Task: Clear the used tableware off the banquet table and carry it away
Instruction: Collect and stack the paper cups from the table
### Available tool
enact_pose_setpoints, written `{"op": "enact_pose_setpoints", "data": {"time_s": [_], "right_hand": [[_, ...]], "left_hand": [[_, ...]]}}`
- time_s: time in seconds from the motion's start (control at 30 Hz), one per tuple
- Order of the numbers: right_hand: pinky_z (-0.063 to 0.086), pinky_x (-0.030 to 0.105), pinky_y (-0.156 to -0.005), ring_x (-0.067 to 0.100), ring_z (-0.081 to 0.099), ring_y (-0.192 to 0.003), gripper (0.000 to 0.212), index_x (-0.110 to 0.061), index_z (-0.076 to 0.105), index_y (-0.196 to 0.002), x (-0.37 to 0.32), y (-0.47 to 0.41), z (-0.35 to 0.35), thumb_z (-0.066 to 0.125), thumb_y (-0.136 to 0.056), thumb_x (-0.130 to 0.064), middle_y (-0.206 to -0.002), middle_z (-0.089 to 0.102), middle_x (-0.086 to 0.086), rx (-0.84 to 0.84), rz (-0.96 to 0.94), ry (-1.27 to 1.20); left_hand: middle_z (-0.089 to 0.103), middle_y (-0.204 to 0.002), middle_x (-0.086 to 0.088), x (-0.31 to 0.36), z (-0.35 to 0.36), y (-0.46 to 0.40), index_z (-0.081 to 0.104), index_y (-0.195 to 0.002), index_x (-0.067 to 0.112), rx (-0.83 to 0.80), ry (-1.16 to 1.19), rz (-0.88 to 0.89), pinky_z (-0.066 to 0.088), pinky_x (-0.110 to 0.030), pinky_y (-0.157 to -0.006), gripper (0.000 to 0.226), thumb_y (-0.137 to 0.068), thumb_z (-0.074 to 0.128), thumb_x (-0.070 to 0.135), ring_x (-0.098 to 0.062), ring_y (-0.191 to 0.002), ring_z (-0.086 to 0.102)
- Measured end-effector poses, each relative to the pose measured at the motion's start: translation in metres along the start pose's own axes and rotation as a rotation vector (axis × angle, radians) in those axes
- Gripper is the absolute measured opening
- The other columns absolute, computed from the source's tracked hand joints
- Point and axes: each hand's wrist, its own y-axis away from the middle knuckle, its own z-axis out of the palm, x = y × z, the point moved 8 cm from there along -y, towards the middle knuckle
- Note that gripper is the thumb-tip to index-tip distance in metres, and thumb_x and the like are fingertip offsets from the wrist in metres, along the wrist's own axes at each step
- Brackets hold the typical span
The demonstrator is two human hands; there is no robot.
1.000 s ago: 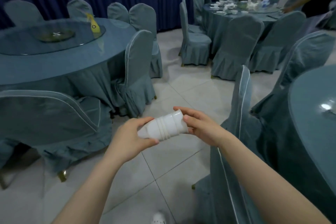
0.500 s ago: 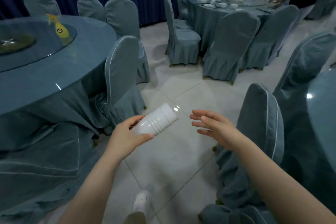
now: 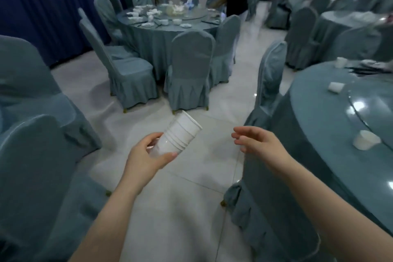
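Stacked cups (image 3: 179, 135) in left grip (image 3: 146, 156), right grip (image 3: 258, 144) apart, three loose cups (image 3: 365, 142) on table (image 3: 314, 100)

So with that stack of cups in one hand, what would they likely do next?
Probably reach the free right hand to the nearest loose cup on the table at right and nest it into the stack of cups that the left hand grips.

my two forearms are bare, no sleeves on them; my left hand (image 3: 146, 158) and right hand (image 3: 258, 144) wear nothing.

right hand (image 3: 258, 143) now off the cup stack (image 3: 179, 135), apart
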Motion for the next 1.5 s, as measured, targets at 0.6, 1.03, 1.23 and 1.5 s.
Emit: {"op": "enact_pose_setpoints", "data": {"time_s": [0.6,1.03,1.23,1.5], "right_hand": [[0.053,0.027,-0.076,0.013,0.064,-0.083,0.022,-0.021,0.067,-0.098,0.065,-0.217,-0.248,0.065,-0.086,-0.002,-0.100,0.072,0.005,0.718,0.150,0.034],[0.053,0.016,-0.074,0.008,0.065,-0.086,0.022,-0.019,0.066,-0.103,0.119,-0.231,-0.332,0.066,-0.084,-0.007,-0.100,0.069,0.000,1.238,0.419,0.095],[0.043,0.031,-0.097,0.020,0.058,-0.113,0.040,-0.014,0.060,-0.121,0.158,-0.188,-0.404,0.068,-0.082,-0.012,-0.119,0.064,0.003,1.408,0.655,0.309],[0.011,0.038,-0.117,0.030,0.011,-0.146,0.078,-0.020,0.034,-0.146,0.225,-0.152,-0.538,0.071,-0.078,-0.026,-0.155,0.023,0.017,1.371,1.020,0.522]], "left_hand": [[0.062,-0.109,0.022,0.085,0.297,-0.373,0.058,-0.110,0.044,-0.553,0.101,0.185,0.049,-0.022,-0.074,0.059,-0.057,0.085,0.035,-0.003,-0.102,0.058],[0.063,-0.099,0.027,0.144,0.489,-0.511,0.058,-0.096,0.050,-1.013,0.095,0.325,0.046,-0.012,-0.066,0.051,-0.064,0.085,0.021,0.007,-0.091,0.059],[0.065,-0.104,0.022,0.164,0.592,-0.512,0.061,-0.105,0.045,-1.182,0.027,0.376,0.048,-0.019,-0.071,0.052,-0.063,0.085,0.025,0.004,-0.094,0.060],[0.063,-0.099,0.023,0.191,0.717,-0.510,0.059,-0.097,0.046,-1.276,-0.073,0.415,0.043,-0.013,-0.067,0.048,-0.066,0.084,0.020,0.017,-0.084,0.056]]}}
